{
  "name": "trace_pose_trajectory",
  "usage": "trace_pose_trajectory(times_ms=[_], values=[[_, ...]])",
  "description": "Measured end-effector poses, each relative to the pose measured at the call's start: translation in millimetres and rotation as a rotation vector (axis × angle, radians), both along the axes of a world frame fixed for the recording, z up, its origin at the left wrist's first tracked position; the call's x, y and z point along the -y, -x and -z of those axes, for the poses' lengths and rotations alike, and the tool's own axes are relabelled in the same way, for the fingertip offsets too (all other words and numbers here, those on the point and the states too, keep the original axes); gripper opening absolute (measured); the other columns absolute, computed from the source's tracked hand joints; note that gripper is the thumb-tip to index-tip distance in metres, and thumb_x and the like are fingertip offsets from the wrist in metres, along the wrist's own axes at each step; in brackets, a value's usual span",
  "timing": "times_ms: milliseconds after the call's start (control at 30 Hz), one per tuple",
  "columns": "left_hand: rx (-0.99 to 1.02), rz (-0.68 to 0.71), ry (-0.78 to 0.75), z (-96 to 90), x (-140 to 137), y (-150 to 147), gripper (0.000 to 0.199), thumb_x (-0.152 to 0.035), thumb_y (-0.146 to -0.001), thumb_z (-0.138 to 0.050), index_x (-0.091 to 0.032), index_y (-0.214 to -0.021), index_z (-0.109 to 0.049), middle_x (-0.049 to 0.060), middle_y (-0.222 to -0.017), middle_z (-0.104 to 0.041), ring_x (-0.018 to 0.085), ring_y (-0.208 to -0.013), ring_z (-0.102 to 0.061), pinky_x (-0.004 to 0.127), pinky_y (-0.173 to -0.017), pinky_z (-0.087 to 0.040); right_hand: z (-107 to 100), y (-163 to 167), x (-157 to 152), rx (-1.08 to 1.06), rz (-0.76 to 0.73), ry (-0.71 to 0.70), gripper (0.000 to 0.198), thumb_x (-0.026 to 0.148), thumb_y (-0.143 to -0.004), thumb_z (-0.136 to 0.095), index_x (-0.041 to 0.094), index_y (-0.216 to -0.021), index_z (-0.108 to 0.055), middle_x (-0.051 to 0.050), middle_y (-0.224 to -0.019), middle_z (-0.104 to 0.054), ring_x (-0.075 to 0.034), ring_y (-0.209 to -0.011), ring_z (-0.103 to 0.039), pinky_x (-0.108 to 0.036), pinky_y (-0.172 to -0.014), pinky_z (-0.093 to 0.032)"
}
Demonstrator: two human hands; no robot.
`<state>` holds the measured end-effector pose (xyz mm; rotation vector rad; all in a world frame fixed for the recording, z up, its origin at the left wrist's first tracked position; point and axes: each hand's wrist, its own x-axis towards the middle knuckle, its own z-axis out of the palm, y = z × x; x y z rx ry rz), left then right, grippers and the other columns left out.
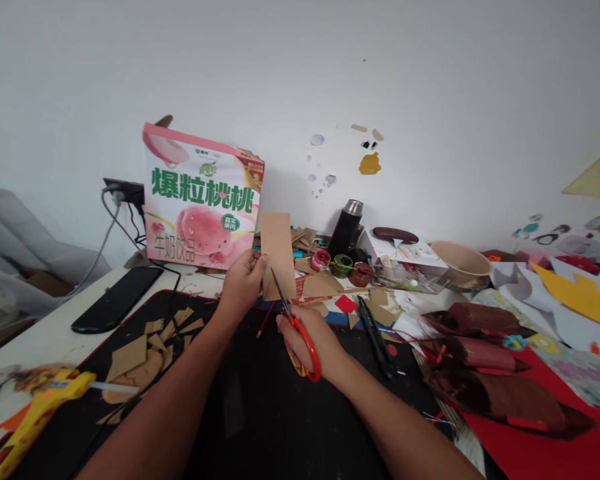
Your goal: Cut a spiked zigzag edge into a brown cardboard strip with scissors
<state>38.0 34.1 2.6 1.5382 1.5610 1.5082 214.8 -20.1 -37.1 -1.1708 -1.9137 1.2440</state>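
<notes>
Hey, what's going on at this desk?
A person's left hand holds a rectangular piece of brown cardboard upright. The right hand grips scissors, blades at the piece's lower part; whether they've cut in is unclear. Cardboard scraps lie on the black mat, near a yellow glue gun.

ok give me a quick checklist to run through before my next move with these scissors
1. Card held: ok, the left hand grips it low on its left side.
2. Scissors gripped: ok, the right hand is on the handles.
3. Left fingers well clear of the blades: not ok, the tips sit close to them.
4. Blades open: cannot tell at this angle.
5. Glue gun out of the way: ok, it lies far left, apart from both hands.
6. Knife retracted: cannot tell; it lies right of the right hand.
</notes>
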Motion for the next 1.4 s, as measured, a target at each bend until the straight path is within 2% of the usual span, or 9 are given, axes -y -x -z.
trace_pose_trajectory(times_ms=[400, 533, 633, 767, 833, 967, 1033, 1233, 1400], values=[[-0.014, -0.009, -0.047, 6.2, -4.4, 1.9, 0.028, -0.047, -0.092, -0.052, -0.023, -0.081, -0.06, 0.006, -0.08, -0.072, 0.024, -0.078, -0.067, 0.032, -0.069, -0.051, 0.2, 1.4, -3.5, 0.045, 0.016, -0.098, 0.03, 0.036, -0.102, -0.055, 0.023, -0.075, -0.048, 0.005, -0.05, -0.052, -0.012, -0.038, -0.054, -0.018, -0.036, -0.033], [0.026, 0.001, -0.046, 7.9, -4.5, 0.0, 0.028, -0.048, -0.09, -0.054, -0.022, -0.082, -0.061, 0.005, -0.08, -0.071, 0.023, -0.078, -0.067, 0.032, -0.071, -0.051, -2.6, 0.8, -2.1, 0.008, 0.008, -0.003, 0.029, 0.04, -0.102, -0.056, 0.023, -0.079, -0.05, 0.006, -0.048, -0.052, -0.013, -0.036, -0.053, -0.018, -0.035, -0.035], [0.113, 0.02, -0.007, 7.6, -3.1, -0.4, 0.03, -0.051, -0.091, -0.055, -0.023, -0.081, -0.059, 0.001, -0.069, -0.065, 0.019, -0.064, -0.062, 0.03, -0.06, -0.049, -4.2, 1.7, -0.1, -0.08, -0.01, 0.07, 0.031, 0.048, -0.101, -0.057, 0.024, -0.083, -0.051, 0.007, -0.047, -0.05, -0.014, -0.034, -0.051, -0.019, -0.032, -0.036], [0.246, 0.027, 0.039, 8.5, -6.1, 11.9, 0.034, -0.054, -0.098, -0.042, -0.024, -0.09, -0.056, -0.006, -0.055, -0.053, 0.016, -0.041, -0.047, 0.027, -0.043, -0.037, -8.8, 1.1, -0.6, -0.206, 0.04, 0.047, 0.037, 0.056, -0.1, -0.058, 0.024, -0.084, -0.052, 0.007, -0.05, -0.051, -0.013, -0.036, -0.051, -0.02, -0.034, -0.037], [0.122, 0.104, 0.127, 10.3, -9.5, 21.4, 0.029, -0.048, -0.096, -0.044, -0.023, -0.089, -0.058, -0.003, -0.055, -0.057, 0.017, -0.042, -0.052, 0.027, -0.044, -0.039, -13.1, -1.4, -3.6, -0.284, 0.088, 0.041, 0.04, 0.06, -0.099, -0.057, 0.023, -0.085, -0.052, 0.007, -0.052, -0.051, -0.012, -0.036, -0.051, -0.02, -0.035, -0.038], [-0.552, 0.3, 0.271, 13.0, -10.8, 25.1, 0.018, -0.035, -0.09, -0.056, -0.022, -0.081, -0.065, 0.005, -0.076, -0.074, 0.022, -0.071, -0.069, 0.03, -0.064, -0.047, -20.5, -8.8, -12.9, -0.377, 0.212, 0.004, 0.046, 0.066, -0.098, -0.056, 0.024, -0.083, -0.051, 0.007, -0.051, -0.051, -0.012, -0.035, -0.049, -0.021, -0.036, -0.038], [-0.748, 0.349, 0.28, 13.6, -7.2, 15.1, 0.015, -0.031, -0.091, -0.058, -0.023, -0.086, -0.07, 0.008, -0.09, -0.079, 0.024, -0.084, -0.073, 0.03, -0.072, -0.048, -21.1, -11.6, -16.8, -0.381, 0.246, -0.017, 0.047, 0.067, -0.097, -0.056, 0.024, -0.081, -0.05, 0.007, -0.05, -0.05, -0.012, -0.035, -0.049, -0.022, -0.037, -0.038], [-1.019, 0.39, 0.235, 24.2, 8.3, -23.8, 0.023, -0.029, -0.1, -0.052, -0.02, -0.109, -0.071, 0.016, -0.116, -0.077, 0.03, -0.109, -0.073, 0.039, -0.093, -0.052, -17.8, -14.4, -19.6, -0.392, 0.222, -0.028, 0.045, 0.065, -0.098, -0.056, 0.024, -0.083, -0.051, 0.007, -0.051, -0.052, -0.013, -0.035, -0.05, -0.022, -0.036, -0.039], [-1.14, 0.261, 0.208, 34.9, 13.1, -31.2, 0.031, -0.015, -0.097, -0.05, -0.01, -0.125, -0.063, 0.022, -0.125, -0.069, 0.034, -0.116, -0.069, 0.043, -0.098, -0.052, -20.6, -14.9, -19.6, -0.399, 0.234, -0.022, 0.047, 0.067, -0.095, -0.06, 0.023, -0.082, -0.051, 0.007, -0.051, -0.052, -0.012, -0.035, -0.048, -0.021, -0.035, -0.039]])
